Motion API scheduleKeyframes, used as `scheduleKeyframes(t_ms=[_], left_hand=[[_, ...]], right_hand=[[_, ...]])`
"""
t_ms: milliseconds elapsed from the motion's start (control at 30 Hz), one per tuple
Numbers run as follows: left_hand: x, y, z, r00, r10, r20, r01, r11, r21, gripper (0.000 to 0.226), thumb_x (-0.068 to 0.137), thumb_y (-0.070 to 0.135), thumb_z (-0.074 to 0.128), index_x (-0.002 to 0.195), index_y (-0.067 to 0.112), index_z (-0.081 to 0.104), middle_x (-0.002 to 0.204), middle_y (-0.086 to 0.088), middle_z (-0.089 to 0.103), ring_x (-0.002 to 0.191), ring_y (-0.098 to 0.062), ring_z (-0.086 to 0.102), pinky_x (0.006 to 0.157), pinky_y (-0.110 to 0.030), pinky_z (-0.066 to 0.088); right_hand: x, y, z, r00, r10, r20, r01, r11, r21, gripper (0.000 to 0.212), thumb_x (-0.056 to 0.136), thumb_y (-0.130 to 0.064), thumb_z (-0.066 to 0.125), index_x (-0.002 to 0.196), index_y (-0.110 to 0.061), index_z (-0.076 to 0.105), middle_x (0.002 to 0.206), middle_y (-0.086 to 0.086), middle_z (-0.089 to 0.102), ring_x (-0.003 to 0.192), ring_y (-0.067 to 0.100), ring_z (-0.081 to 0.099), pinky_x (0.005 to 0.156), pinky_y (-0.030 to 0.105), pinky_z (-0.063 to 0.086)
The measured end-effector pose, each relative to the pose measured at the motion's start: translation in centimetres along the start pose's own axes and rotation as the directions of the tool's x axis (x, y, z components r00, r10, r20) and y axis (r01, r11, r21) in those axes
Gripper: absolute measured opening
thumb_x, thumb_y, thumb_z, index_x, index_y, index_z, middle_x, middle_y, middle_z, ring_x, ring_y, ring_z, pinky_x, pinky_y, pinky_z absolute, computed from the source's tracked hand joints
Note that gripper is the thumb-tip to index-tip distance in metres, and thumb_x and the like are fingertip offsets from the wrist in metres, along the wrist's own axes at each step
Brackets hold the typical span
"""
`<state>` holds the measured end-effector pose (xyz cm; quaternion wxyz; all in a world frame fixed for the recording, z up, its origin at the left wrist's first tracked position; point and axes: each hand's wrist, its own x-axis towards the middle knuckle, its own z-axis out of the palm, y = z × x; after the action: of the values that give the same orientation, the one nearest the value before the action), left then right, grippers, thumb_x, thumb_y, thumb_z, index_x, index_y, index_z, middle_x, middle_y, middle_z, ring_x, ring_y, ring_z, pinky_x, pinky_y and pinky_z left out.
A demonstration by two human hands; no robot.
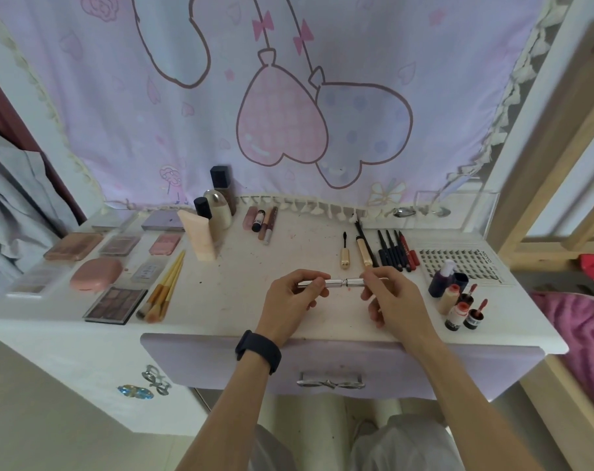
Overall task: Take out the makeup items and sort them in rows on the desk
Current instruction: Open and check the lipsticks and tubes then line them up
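A slim silver makeup tube (339,283) is held level just above the white desk (241,300), near its front middle. My left hand (293,297) grips the tube's left end and my right hand (389,297) pinches its right end. On the desk's left lie eyeshadow palettes (116,304), a pink compact (96,273) and several brushes (164,290). Bottles (217,205) and lip glosses (265,220) stand or lie at the back. A gold mascara (344,256) and several dark pencils (394,249) lie in a row to the right.
A lash tray (458,263) and small red-capped bottles (458,307) sit at the desk's right end. A lilac drawer front (329,365) with a metal handle is below my hands. A pink cartoon curtain (288,96) hangs behind. A wooden frame (543,164) stands at right.
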<state>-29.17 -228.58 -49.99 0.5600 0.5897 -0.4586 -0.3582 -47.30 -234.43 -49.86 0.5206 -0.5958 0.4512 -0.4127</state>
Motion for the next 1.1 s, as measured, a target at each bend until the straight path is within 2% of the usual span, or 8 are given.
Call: scheduleKeyframes(t_ms=[100, 167, 267, 367, 433, 533, 867, 1100], left_hand=[[0.0, -0.1, 0.0, 1.000, -0.003, -0.010, 0.003, 1.000, -0.001, 0.014, 0.097, 0.017, 0.062, 0.103, 0.015, 0.075, 0.080, -0.002, 0.075, 0.064, -0.002, 0.059, 0.062, -0.017, 0.049], [0.0, -0.1, 0.0, 1.000, -0.002, -0.008, 0.002, 1.000, -0.001, 0.014, 0.097, 0.016, 0.062, 0.102, 0.015, 0.075, 0.080, -0.003, 0.075, 0.064, -0.001, 0.059, 0.062, -0.017, 0.048], [0.0, 0.0, -0.1, 1.000, 0.001, -0.011, -0.001, 1.000, -0.010, 0.014, 0.097, 0.014, 0.062, 0.101, 0.014, 0.075, 0.080, -0.004, 0.075, 0.063, -0.002, 0.059, 0.062, -0.017, 0.048], [0.0, 0.0, 0.0, 1.000, 0.001, -0.008, -0.001, 1.000, -0.003, 0.014, 0.097, 0.013, 0.061, 0.101, 0.013, 0.075, 0.079, -0.005, 0.074, 0.062, -0.004, 0.058, 0.061, -0.017, 0.048], [0.1, -0.1, 0.0, 1.000, -0.007, -0.016, 0.007, 1.000, -0.006, 0.015, 0.097, 0.013, 0.060, 0.101, 0.013, 0.075, 0.076, -0.003, 0.073, 0.062, -0.005, 0.056, 0.060, -0.017, 0.047], [0.2, 0.0, -0.1, 0.999, -0.026, -0.032, 0.025, 0.999, -0.038, 0.016, 0.098, 0.014, 0.060, 0.100, 0.011, 0.075, 0.072, 0.000, 0.070, 0.060, -0.008, 0.054, 0.059, -0.018, 0.047], [0.4, -0.1, -0.2, 0.999, -0.040, -0.020, 0.039, 0.996, -0.082, 0.020, 0.099, 0.015, 0.057, 0.098, 0.007, 0.075, 0.067, -0.001, 0.066, 0.059, -0.009, 0.054, 0.058, -0.018, 0.046], [0.4, -0.2, -0.1, 0.999, -0.037, -0.016, 0.035, 0.994, -0.100, 0.022, 0.100, 0.015, 0.055, 0.099, 0.005, 0.074, 0.065, -0.001, 0.060, 0.057, -0.009, 0.050, 0.056, -0.017, 0.044]], right_hand=[[0.0, 0.0, -0.3, 0.999, -0.037, 0.031, 0.036, 0.999, 0.027, 0.020, 0.098, -0.006, 0.058, 0.108, -0.022, 0.063, 0.109, -0.004, 0.065, 0.064, 0.022, 0.067, 0.052, 0.027, 0.051], [0.1, -0.2, -0.2, 0.999, -0.026, 0.046, 0.024, 0.999, 0.038, 0.020, 0.098, -0.018, 0.062, 0.117, -0.026, 0.061, 0.114, -0.008, 0.063, 0.070, 0.025, 0.071, 0.054, 0.029, 0.054], [0.1, -0.4, 0.1, 0.999, 0.025, 0.037, -0.025, 1.000, 0.012, 0.023, 0.097, -0.039, 0.061, 0.112, -0.021, 0.064, 0.090, -0.001, 0.072, 0.056, 0.020, 0.062, 0.049, 0.027, 0.050], [0.0, -0.2, 0.2, 1.000, 0.013, 0.007, -0.013, 1.000, -0.006, 0.020, 0.101, -0.033, 0.056, 0.100, -0.016, 0.066, 0.073, 0.003, 0.066, 0.050, 0.015, 0.053, 0.044, 0.025, 0.043], [0.0, 0.0, 0.0, 1.000, -0.012, -0.022, 0.012, 0.999, 0.039, 0.013, 0.103, -0.022, 0.055, 0.101, -0.016, 0.065, 0.078, 0.004, 0.066, 0.050, 0.016, 0.054, 0.044, 0.025, 0.043], [-0.1, 0.1, -0.1, 0.998, -0.043, -0.039, 0.046, 0.997, 0.058, 0.015, 0.104, -0.014, 0.050, 0.102, -0.019, 0.064, 0.088, 0.003, 0.068, 0.052, 0.018, 0.057, 0.046, 0.026, 0.046], [-0.5, 0.5, 0.3, 0.989, -0.106, -0.099, 0.107, 0.994, 0.005, 0.015, 0.105, -0.015, 0.047, 0.105, -0.020, 0.061, 0.090, 0.001, 0.064, 0.048, 0.015, 0.052, 0.044, 0.023, 0.041], [-0.9, 0.4, 0.4, 0.980, -0.129, -0.152, 0.137, 0.990, 0.043, 0.015, 0.106, -0.013, 0.045, 0.107, -0.017, 0.059, 0.088, 0.002, 0.060, 0.047, 0.012, 0.047, 0.043, 0.019, 0.038]])
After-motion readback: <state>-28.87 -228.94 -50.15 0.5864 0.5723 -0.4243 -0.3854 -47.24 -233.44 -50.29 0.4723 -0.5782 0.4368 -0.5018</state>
